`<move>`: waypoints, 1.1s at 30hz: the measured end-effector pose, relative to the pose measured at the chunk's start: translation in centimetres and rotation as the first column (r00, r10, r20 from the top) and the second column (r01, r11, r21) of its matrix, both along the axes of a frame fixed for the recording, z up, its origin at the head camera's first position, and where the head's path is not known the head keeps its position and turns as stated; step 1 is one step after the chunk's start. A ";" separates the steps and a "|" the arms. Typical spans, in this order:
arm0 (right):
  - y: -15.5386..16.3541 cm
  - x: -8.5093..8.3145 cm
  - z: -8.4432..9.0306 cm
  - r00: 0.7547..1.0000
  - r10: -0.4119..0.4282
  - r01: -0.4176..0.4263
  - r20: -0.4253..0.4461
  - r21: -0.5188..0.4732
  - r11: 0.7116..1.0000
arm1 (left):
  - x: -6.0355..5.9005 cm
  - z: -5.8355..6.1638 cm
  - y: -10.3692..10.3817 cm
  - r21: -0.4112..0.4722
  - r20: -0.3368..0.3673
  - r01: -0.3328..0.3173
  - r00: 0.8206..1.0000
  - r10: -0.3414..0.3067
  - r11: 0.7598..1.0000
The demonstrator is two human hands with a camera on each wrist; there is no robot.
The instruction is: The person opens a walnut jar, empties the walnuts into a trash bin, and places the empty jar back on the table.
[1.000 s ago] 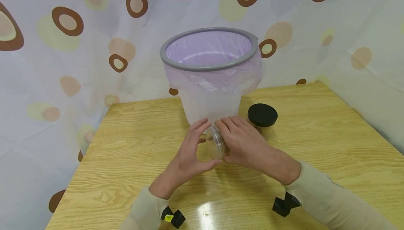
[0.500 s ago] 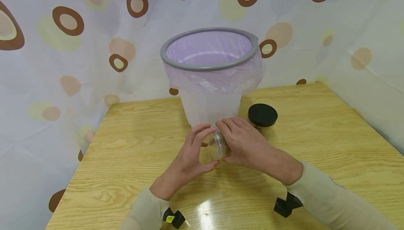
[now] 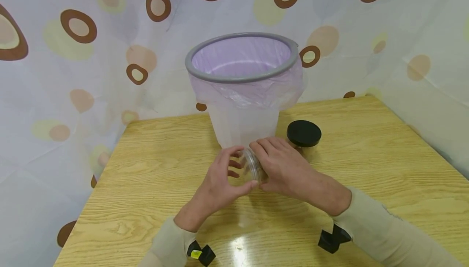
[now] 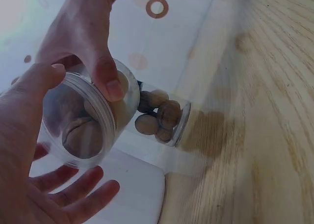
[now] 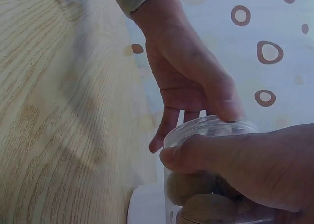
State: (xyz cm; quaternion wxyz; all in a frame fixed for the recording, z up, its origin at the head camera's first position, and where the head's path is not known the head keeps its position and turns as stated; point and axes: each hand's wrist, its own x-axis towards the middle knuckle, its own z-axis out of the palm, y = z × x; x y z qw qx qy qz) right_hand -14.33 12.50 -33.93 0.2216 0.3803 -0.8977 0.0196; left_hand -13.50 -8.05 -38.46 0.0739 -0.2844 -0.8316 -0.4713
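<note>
My right hand (image 3: 283,167) grips a clear plastic jar (image 4: 128,94) of walnuts (image 4: 84,138), tilted on its side, its ridged end toward my left. My left hand (image 3: 216,179) curves round that end's clear lid (image 3: 250,167), thumb at the near edge and fingers at the far side. In the left wrist view, the left thumb touches the rim and the other fingers (image 4: 81,187) spread below it. Beyond the right hand stands a second jar (image 4: 159,113) of walnuts, upright, with a black lid (image 3: 304,133).
A pale bin (image 3: 243,126) with a grey rim (image 3: 239,79) and a lilac bag (image 3: 256,94) stands just behind the hands. All rest on a wooden table (image 3: 157,177). A patterned curtain (image 3: 110,47) hangs behind and at both sides.
The left fingers have shifted round the lid's edge, spreading half a second ago and now curving beside it. The right hand holds the jar in almost the same place.
</note>
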 end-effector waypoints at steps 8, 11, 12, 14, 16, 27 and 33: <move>0.0 0.2 -0.2 1.000 0.008 -0.008 0.023 0.003 1.000 | -0.1 0.9 0.1 -0.078 0.343 -0.058 0.936 0.081 0.995; 0.0 0.3 -0.2 0.999 0.005 -0.006 0.037 0.012 1.000 | -0.2 1.2 0.0 -0.125 0.385 -0.041 0.919 0.087 0.991; 0.0 0.4 -0.2 0.999 0.005 -0.006 0.037 0.013 1.000 | -0.2 1.2 0.0 -0.130 0.390 -0.042 0.917 0.090 0.991; 0.0 0.4 -0.2 0.999 0.003 -0.004 0.036 0.013 1.000 | -0.2 1.2 0.1 -0.133 0.391 -0.044 0.916 0.093 0.990; 0.0 0.4 -0.2 0.999 0.004 -0.005 0.034 0.007 1.000 | -0.1 1.1 0.1 -0.119 0.370 -0.049 0.925 0.090 0.992; 0.2 0.2 -0.1 0.999 -0.002 0.002 0.034 -0.001 1.000 | -0.1 0.4 -0.2 -0.094 -0.328 0.080 0.939 -0.107 0.992; 0.2 0.2 -0.1 1.000 0.006 -0.006 0.021 -0.003 1.000 | -0.1 0.1 -0.2 -0.151 -0.521 0.038 0.846 -0.112 0.988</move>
